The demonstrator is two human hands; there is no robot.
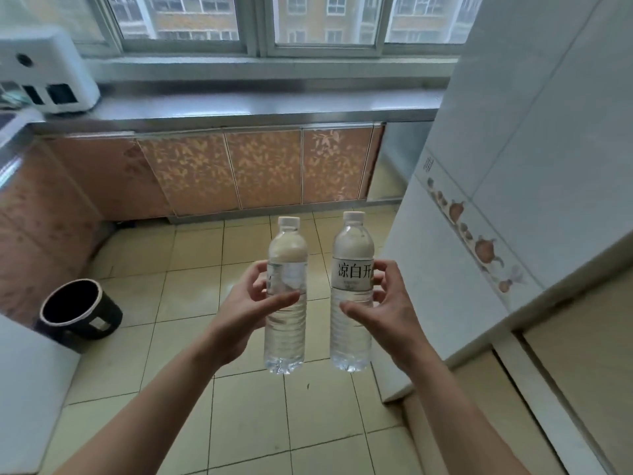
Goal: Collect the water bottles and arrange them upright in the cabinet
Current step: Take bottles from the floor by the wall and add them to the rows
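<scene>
Bottle (351, 293) labelled "凉白开"

1. There is a single wide-angle view, taken from the person's head, so no second view shares the scene.
2. It faces forward and steeply down across the pale square-tiled floor (191, 423) toward the orange leaf-patterned cabinet doors (263, 169) and the grey-framed window (260, 46) at 12 o'clock.
3. It sits close to the forearms, which enter from 6 o'clock.
4. Straight lines bow near the edges, as along the white tiled wall (548, 132) at 3 o'clock.
</scene>
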